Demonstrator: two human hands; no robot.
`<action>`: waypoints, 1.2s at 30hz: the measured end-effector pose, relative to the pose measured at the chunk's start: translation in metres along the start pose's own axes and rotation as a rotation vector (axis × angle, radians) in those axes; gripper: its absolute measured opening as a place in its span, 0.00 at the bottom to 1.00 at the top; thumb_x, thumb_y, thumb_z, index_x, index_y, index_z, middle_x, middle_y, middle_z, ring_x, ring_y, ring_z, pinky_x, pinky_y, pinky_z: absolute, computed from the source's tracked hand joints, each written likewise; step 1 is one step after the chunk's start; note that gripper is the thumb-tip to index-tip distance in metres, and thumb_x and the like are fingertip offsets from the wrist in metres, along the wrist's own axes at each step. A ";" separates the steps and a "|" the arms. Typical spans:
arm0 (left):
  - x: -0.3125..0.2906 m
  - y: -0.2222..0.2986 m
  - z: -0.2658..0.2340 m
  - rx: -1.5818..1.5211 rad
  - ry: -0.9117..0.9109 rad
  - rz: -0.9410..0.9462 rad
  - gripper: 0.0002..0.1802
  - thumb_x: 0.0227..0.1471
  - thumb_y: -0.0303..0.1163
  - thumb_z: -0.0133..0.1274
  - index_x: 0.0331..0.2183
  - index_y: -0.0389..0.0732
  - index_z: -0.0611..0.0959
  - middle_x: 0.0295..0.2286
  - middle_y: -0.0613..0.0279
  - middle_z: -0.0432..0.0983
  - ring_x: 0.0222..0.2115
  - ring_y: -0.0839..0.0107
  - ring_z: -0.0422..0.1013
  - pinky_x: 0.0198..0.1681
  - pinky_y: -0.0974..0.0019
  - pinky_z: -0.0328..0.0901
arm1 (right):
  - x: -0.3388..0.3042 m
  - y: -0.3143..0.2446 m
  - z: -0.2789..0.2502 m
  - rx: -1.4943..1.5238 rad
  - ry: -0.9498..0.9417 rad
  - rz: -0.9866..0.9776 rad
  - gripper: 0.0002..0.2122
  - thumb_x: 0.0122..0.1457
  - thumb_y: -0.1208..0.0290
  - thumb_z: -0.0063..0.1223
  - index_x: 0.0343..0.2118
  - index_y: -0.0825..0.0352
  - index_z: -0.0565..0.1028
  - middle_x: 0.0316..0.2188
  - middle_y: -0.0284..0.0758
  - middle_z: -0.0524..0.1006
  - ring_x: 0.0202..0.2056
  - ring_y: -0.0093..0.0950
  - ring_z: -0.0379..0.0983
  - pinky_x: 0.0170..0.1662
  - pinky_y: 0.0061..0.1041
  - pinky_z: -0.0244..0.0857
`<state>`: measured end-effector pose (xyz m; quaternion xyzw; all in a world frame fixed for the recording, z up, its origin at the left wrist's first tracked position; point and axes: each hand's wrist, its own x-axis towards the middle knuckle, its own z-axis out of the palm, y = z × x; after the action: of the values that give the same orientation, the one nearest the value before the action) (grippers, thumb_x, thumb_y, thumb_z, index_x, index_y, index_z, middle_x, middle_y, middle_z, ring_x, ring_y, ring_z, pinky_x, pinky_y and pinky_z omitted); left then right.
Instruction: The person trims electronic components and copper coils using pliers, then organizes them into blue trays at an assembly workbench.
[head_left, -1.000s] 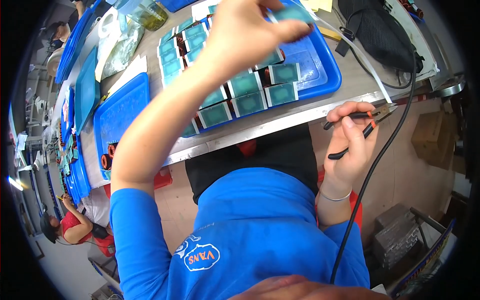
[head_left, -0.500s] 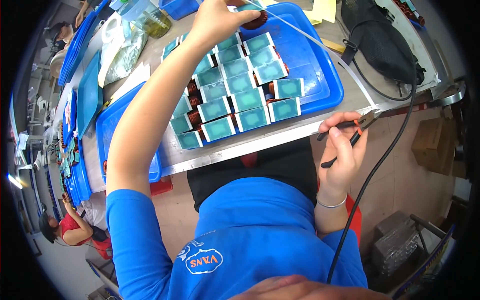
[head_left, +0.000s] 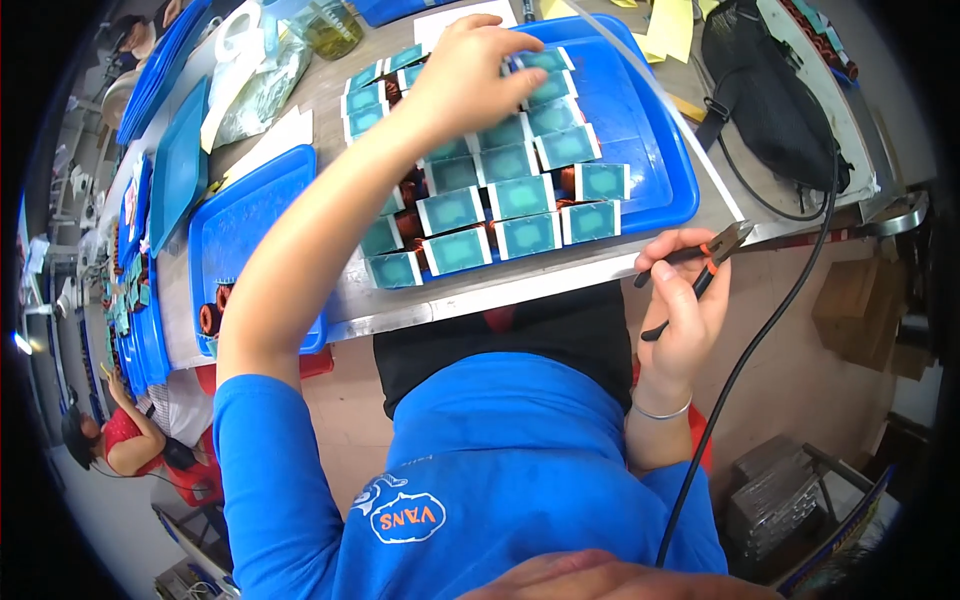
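Observation:
My left hand reaches over the far rows of copper coils with green, white-edged faces. Its thumb and forefinger are apart beside a green-faced coil at the far end, with no clear grip on it. The coils stand in tight rows on a blue tray, and my forearm hides part of them. My right hand is closed round side-cutting pliers with black and orange handles, held at the table's front edge. The jaws point up to the right.
Left of my forearm, a second blue tray holds a few copper coils. A black bag lies at the right, and a black cable runs down past my right arm. Yellow paper lies at the back.
The coil my left hand held up at the far end now sits in the rows, and the fingers have spread. My right hand keeps the pliers in nearly the same place.

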<state>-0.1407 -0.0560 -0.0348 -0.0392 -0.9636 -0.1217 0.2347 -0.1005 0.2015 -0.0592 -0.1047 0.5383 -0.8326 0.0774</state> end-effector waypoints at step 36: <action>-0.248 0.009 -0.122 0.239 0.306 -0.552 0.20 0.34 0.23 0.54 0.37 0.39 0.76 0.30 0.55 0.71 0.34 0.58 0.65 0.40 0.62 0.59 | -0.039 0.010 0.071 -0.199 -0.489 -0.120 0.13 0.44 0.86 0.51 0.31 0.64 0.62 0.27 0.38 0.71 0.23 0.16 0.61 0.25 0.11 0.54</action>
<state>0.1345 -0.0822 -0.0427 0.2696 -0.8990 -0.0712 0.3376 -0.0442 0.1442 -0.0440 -0.3415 0.5756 -0.7288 0.1449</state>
